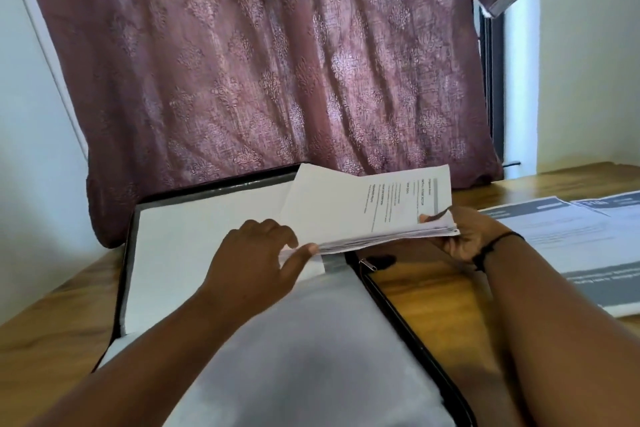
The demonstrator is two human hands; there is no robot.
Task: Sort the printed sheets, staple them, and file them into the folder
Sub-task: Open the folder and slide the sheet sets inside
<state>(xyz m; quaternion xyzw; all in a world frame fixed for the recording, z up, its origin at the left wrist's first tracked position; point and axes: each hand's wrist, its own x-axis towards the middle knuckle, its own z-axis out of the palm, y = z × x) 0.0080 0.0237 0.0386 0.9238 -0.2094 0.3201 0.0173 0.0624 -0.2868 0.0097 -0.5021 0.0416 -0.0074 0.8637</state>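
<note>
A thick stack of printed sheets (367, 208) is held level above the open folder (194, 253), a black-edged zip case with a pale lining. My right hand (464, 236) grips the stack's right end, thumb on top. My left hand (259, 253) pinches the stack's near left corner, thumb against its edge. The folder's near flap (311, 350) lies under my forearms. No stapler is in view.
More printed sheets with grey header bands (571, 236) lie spread on the wooden table (426, 295) at the right. A patterned maroon curtain (259, 62) hangs just behind the folder. The folder's zip pull (369, 265) rests by its right edge.
</note>
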